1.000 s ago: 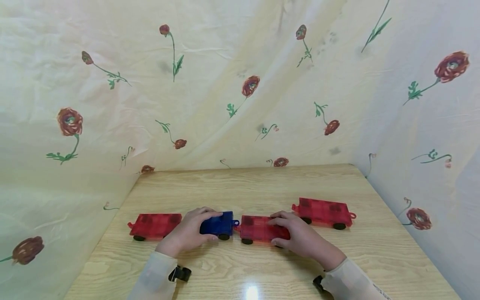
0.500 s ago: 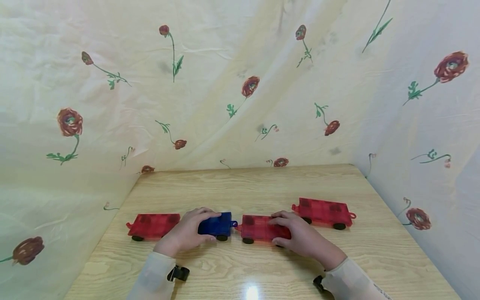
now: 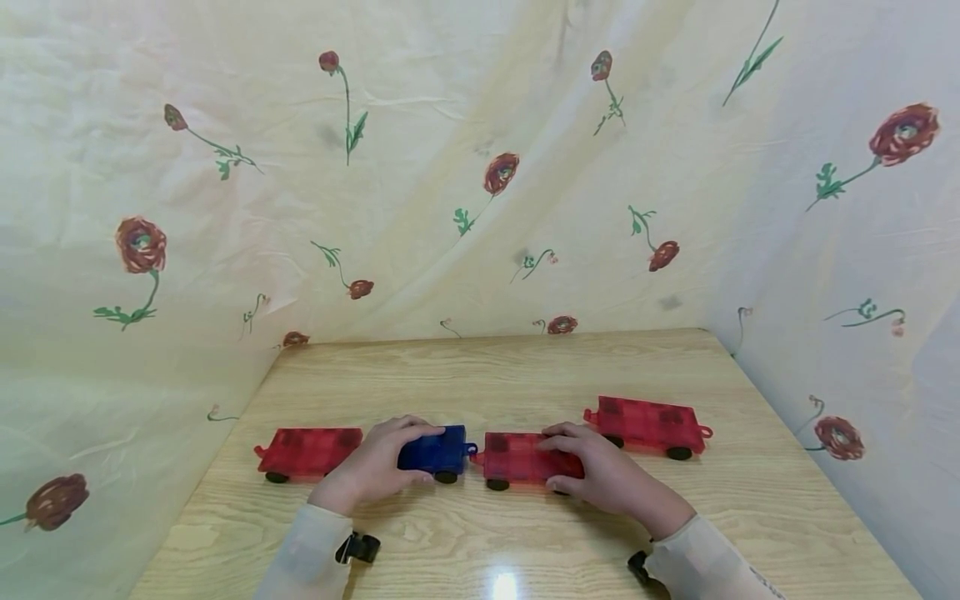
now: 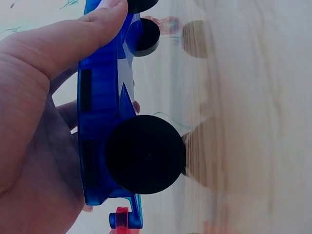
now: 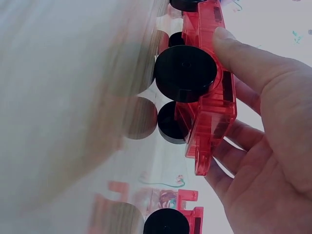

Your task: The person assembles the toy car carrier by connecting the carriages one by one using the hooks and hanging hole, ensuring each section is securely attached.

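Observation:
My left hand [image 3: 375, 467] grips a blue toy train car [image 3: 435, 450] by its sides, thumb on the near side. A red ring loops round the peg at the blue car's rear in the left wrist view, and a red car [image 3: 309, 452] stands at that end, partly behind the hand. With fingers and thumb, my right hand [image 3: 592, 471] holds another red train car [image 3: 517, 457]. Where these two held cars face each other, the blue ring [image 3: 471, 448] overlaps the red hook; whether they are linked is too small to tell.
Behind my right hand stands a further red train car [image 3: 651, 425], apart from the others, with a ring at its right end. All rest on a wooden table [image 3: 480, 375]. Flower-print cloth [image 3: 420, 167] hangs at the back and both sides.
The blue car and the left red car have shifted slightly left, then back right. The red car in my right hand has edged slightly right. Both hands keep their hold.

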Tool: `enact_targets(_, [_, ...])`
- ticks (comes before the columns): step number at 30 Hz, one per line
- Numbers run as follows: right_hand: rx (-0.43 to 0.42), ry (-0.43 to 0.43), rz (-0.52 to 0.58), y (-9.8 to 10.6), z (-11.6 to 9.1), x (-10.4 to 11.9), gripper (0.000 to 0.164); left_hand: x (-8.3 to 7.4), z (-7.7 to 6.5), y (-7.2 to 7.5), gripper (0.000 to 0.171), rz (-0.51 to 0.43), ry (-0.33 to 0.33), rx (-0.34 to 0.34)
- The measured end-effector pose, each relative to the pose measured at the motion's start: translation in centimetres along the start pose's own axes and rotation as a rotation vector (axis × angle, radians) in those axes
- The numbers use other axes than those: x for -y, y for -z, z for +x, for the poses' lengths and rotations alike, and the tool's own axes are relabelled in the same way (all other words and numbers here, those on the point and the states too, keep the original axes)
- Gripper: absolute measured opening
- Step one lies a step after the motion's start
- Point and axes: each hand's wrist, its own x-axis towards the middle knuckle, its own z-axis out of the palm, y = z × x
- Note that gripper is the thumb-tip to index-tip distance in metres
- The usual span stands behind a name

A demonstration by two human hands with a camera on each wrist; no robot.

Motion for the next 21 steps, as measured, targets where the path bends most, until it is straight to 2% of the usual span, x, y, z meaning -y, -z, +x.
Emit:
enact_targets(7, [-0.005, -0.003, -0.012, -0.23, 0.09, -0.17, 0.047, -0.12, 0.06, -0.12, 0.075, 0.035, -0.001, 0.029])
enact_targets(21, [-0.01, -0.001, -0.001, 0.3, 0.1, -0.24, 0.046, -0.05, 0.14, -0.12, 0.076, 0.02, 0.019, 0.02])
